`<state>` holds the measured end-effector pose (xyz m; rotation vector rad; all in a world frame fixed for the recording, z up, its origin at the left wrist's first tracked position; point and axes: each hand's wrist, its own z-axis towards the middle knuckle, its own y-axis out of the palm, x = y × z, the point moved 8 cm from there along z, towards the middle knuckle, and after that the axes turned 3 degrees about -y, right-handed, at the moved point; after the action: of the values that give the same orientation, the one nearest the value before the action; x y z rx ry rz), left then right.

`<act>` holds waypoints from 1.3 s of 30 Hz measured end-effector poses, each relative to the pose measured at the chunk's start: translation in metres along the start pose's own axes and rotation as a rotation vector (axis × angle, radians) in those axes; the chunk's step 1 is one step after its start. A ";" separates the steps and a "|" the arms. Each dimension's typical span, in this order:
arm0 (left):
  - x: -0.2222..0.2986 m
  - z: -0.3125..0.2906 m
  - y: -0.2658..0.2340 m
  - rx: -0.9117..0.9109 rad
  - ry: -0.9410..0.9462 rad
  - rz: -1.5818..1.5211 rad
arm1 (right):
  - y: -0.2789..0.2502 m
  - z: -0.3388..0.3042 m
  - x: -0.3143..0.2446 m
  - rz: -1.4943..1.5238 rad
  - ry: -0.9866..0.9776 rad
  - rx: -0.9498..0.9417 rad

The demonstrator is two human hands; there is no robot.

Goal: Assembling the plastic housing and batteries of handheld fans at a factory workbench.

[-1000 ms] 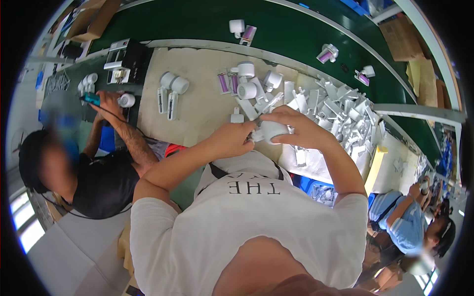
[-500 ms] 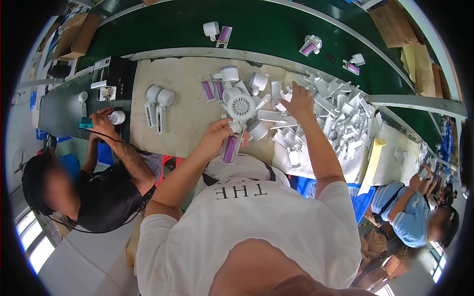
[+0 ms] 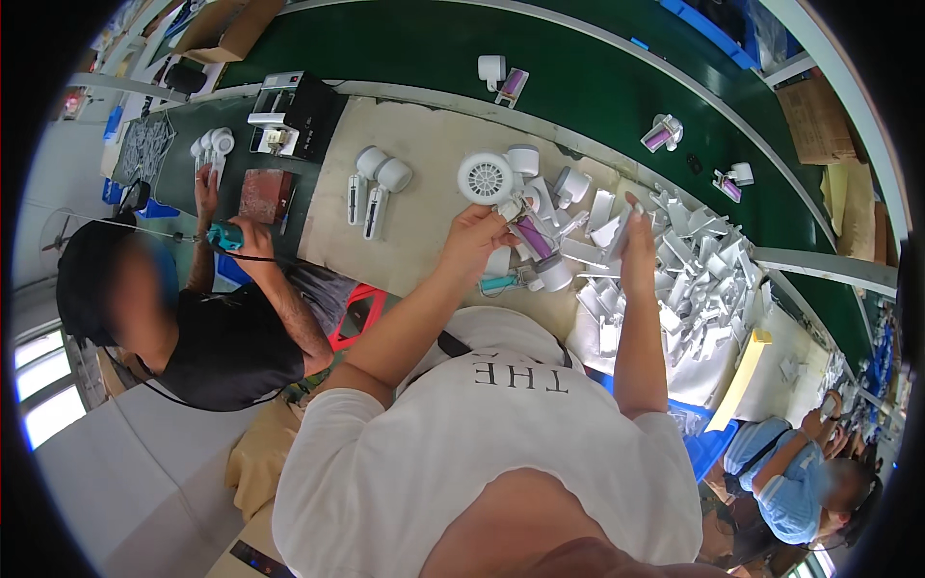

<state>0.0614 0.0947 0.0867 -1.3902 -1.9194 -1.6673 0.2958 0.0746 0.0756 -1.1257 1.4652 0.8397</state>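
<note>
My left hand (image 3: 474, 246) grips a white fan-like device by its neck. The device's round grille (image 3: 486, 180) points up, and a purple battery cell (image 3: 533, 237) shows in its uncovered handle. My right hand (image 3: 638, 249) is closed on a slim white plastic piece (image 3: 620, 234), probably a handle cover, at the left edge of a heap of similar white pieces (image 3: 708, 279). Several white round-headed units, one a motor housing (image 3: 571, 185), lie beyond and beside the held device. Below it lies a teal object (image 3: 498, 284), partly hidden, whose kind I cannot make out.
Two white units (image 3: 376, 193) lie left on the pale work surface (image 3: 424, 144). Further left, a co-worker holds a teal electric screwdriver (image 3: 225, 236) near a black machine (image 3: 294, 116). More units (image 3: 511, 87) sit on the green belt (image 3: 578, 82). A yellow strip (image 3: 740, 378) stands right.
The whole view has shifted, with the scene moving rightward. My right hand, spread beside the heap before, now holds a white piece. The device in my left hand has tilted. The co-worker has raised the screwdriver.
</note>
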 end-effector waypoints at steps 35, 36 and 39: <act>0.064 -0.025 0.043 -0.041 0.451 -0.181 | 0.093 -0.055 -0.082 -0.043 -0.624 -0.263; 0.046 -0.011 0.020 0.077 0.349 -0.143 | 0.100 -0.047 -0.056 0.025 -0.416 -0.239; 0.015 0.005 -0.024 0.281 0.178 -0.142 | 0.116 -0.035 -0.009 -0.094 -0.087 -0.326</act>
<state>0.0371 0.1089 0.0803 -0.9890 -2.0908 -1.4526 0.1744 0.0799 0.0840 -1.3697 1.2210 1.0734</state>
